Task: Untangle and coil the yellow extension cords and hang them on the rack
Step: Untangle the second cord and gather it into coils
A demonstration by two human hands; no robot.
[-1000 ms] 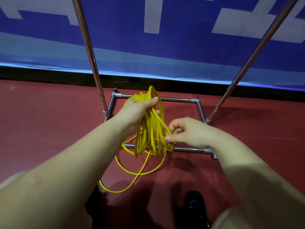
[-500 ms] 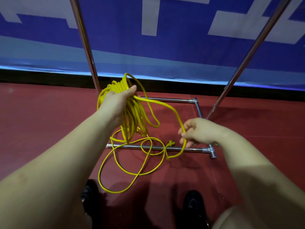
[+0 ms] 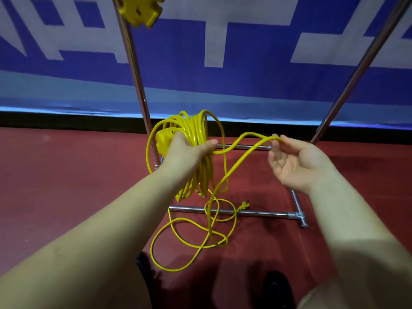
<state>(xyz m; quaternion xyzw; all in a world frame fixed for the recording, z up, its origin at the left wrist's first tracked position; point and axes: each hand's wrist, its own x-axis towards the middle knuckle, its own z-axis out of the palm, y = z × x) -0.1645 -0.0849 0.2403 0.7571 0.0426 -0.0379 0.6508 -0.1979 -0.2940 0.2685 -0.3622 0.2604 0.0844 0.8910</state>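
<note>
The coiled bundle of yellow cord (image 3: 196, 152) was gripped by the left hand (image 3: 187, 150), fingers wrapped round the loops, w/ what looked like a socket block (image 3: 163, 138) tucked in behind the knuckles. A single strand (image 3: 245, 141) was pinched at the fingertips of the right hand (image 3: 294, 161), palm turned up, other fingers loosely curled. The rest of the cord, prob a third or so, was left lying in loose loops on the floor (image 3: 66, 186), draped over the front bar of the rack base (image 3: 263, 212), plug (image 3: 244, 205) resting just past that bar.

Main risk imo: the floor loops (image 3: 189, 237) were crossed over each other near the bar, so if the strand got pulled up fast a knot could've been cinched, or the plug snagged under the bar. The bundle was also held pretty high up, so a few turns could've been dropped if the grip was eased to take the next loop. Another yellow block (image 3: 140, 10) was seen up top by the left pole (image 3: 136, 70), likely a cord already hung.
</note>
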